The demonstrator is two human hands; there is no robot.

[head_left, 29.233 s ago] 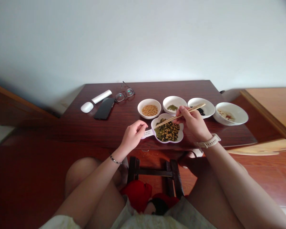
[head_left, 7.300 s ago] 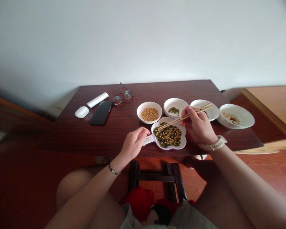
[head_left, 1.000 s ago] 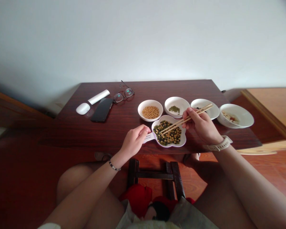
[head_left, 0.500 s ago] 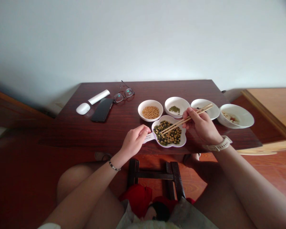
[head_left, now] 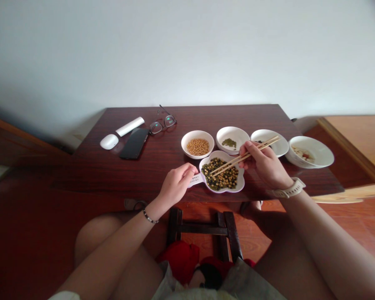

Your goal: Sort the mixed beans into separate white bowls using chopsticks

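Note:
My left hand [head_left: 178,183] is closed on the handle of a white, scallop-edged dish [head_left: 241,183] at the table's near edge. Mixed beans [head_left: 225,177], yellow and dark green, lie spread in the dish. With my right hand [head_left: 264,164] I grip a pair of wooden chopsticks [head_left: 245,156], slanted down to the left. Their tips reach the beans on the dish's left side; whether a bean is pinched between them I cannot tell. Behind the dish stand a bowl of yellow soybeans [head_left: 198,147] and a white bowl [head_left: 237,134] with a few green beans [head_left: 229,144].
Right of these are a white bowl [head_left: 279,146] with dark contents, partly hidden by my right hand, and a larger bowl [head_left: 323,156] with pale pieces. A phone [head_left: 133,143], glasses [head_left: 163,124], a white rounded object [head_left: 109,142] and a white bar [head_left: 130,126] lie at the left.
Almost nothing differs. The view has shifted very slightly; both hands, the dish and the chopsticks keep their places.

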